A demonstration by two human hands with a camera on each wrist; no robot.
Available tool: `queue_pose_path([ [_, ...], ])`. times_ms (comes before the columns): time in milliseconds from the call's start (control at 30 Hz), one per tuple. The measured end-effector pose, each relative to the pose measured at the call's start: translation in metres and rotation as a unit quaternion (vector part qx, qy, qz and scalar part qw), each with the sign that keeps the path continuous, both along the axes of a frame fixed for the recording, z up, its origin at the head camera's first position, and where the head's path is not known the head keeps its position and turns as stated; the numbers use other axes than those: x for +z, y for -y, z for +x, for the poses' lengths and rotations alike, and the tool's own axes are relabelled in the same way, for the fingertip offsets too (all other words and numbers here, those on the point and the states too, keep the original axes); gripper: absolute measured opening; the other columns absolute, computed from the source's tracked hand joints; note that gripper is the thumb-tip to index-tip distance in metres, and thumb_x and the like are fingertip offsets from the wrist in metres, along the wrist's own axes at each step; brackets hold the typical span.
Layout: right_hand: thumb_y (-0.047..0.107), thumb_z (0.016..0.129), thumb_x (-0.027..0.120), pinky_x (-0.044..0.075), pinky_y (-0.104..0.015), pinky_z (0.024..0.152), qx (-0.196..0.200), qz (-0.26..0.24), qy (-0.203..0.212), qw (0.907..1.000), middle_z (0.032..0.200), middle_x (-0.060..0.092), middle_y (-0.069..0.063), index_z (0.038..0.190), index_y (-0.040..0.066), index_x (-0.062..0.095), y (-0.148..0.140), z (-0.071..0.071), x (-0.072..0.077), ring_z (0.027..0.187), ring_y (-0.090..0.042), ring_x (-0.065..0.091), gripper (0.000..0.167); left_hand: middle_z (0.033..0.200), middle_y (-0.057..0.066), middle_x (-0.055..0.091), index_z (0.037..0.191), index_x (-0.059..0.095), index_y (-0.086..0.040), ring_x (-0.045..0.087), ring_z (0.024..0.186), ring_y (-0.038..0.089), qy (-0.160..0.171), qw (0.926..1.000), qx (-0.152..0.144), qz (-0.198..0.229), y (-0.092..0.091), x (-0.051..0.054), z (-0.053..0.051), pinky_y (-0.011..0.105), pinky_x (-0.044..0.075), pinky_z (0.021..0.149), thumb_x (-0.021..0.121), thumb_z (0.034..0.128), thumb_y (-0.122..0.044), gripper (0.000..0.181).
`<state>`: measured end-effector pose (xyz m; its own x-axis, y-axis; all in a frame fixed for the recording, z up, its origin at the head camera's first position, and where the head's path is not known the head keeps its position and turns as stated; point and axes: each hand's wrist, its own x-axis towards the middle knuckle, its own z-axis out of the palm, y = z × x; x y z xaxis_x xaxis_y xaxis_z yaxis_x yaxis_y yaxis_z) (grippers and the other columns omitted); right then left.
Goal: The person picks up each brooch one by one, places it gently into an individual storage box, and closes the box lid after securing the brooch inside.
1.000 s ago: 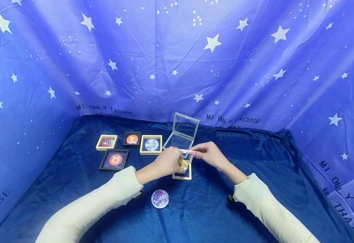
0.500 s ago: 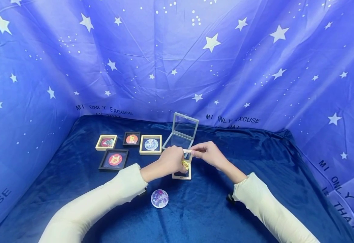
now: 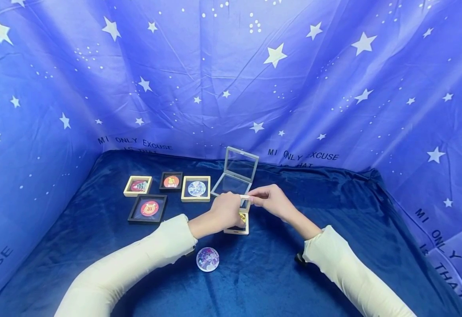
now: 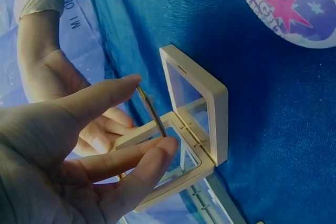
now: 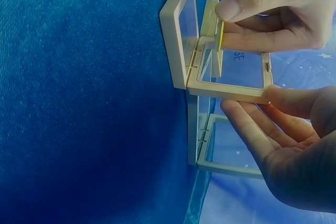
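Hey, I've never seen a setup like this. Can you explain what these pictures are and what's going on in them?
There's no machine here, just a person's bare left hand and right hand. The wide picture comes from a camera worn on the head, looking forward and down. The two close pictures come from cameras worn on the wrists, one for each hand.

On a dark blue cloth are four frames, two black and two pale, each showing a design. There's also an open grey frame and a purple badge.

The left hand pinches a thin gold-edged disc. The right hand holds one half of an open cream frame.
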<state>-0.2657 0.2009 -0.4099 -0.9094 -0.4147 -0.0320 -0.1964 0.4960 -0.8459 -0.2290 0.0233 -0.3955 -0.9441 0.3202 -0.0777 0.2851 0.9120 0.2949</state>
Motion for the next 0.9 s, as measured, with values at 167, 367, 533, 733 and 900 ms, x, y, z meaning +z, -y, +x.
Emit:
queue_pose_path([
  [167,0.004,0.097,0.066,0.059,-0.049,0.087,0.001,-0.002,-0.003,1.0,0.108,0.075,-0.023,0.111,-0.003,0.075,0.0,0.001,0.0,0.099,-0.04,0.073,0.018,0.069,-0.001,0.065,0.1,0.076,-0.007,0.065,0.067,0.018,-0.003,1.0,0.003,-0.003,-0.002,-0.004,-0.001,0.031,0.053,0.056,0.094,0.0699,-0.036,0.046],
  [367,0.006,0.097,0.067,0.059,-0.05,0.087,-0.005,-0.001,-0.003,1.0,0.105,0.076,-0.021,0.11,-0.002,0.076,0.001,0.001,0.0,0.097,-0.039,0.073,0.018,0.064,-0.004,0.058,0.094,0.076,-0.009,0.061,0.064,0.017,-0.033,0.9992,-0.01,-0.018,-0.003,-0.011,-0.001,0.03,0.048,0.052,0.093,0.0715,-0.037,0.04],
  [533,0.004,0.096,0.067,0.059,-0.05,0.086,-0.007,0.003,-0.003,1.0,0.106,0.076,-0.021,0.11,-0.002,0.076,0.001,0.001,0.0,0.097,-0.039,0.073,0.018,0.062,-0.005,0.055,0.09,0.075,-0.009,0.057,0.059,0.014,-0.05,0.9984,-0.016,-0.023,-0.002,-0.016,0.0,0.03,0.048,0.051,0.092,0.0725,-0.037,0.037],
  [733,0.007,0.096,0.068,0.06,-0.049,0.086,-0.01,0.005,-0.004,0.9999,0.104,0.077,-0.02,0.109,-0.002,0.077,0.001,0.001,-0.001,0.096,-0.038,0.073,0.017,0.061,-0.005,0.052,0.082,0.07,-0.01,0.054,0.056,0.012,-0.054,0.9981,-0.007,-0.03,-0.002,-0.018,0.002,0.031,0.048,0.05,0.092,0.0725,-0.038,0.037],
  [900,0.007,0.096,0.068,0.059,-0.05,0.086,-0.009,0.002,-0.003,1.0,0.103,0.077,-0.02,0.109,-0.002,0.077,0.001,0.001,-0.001,0.096,-0.038,0.073,0.017,0.062,-0.004,0.057,0.08,0.07,-0.01,0.058,0.058,0.014,-0.055,0.9981,0.002,-0.029,-0.002,-0.019,0.001,0.031,0.049,0.051,0.092,0.0717,-0.039,0.037],
])
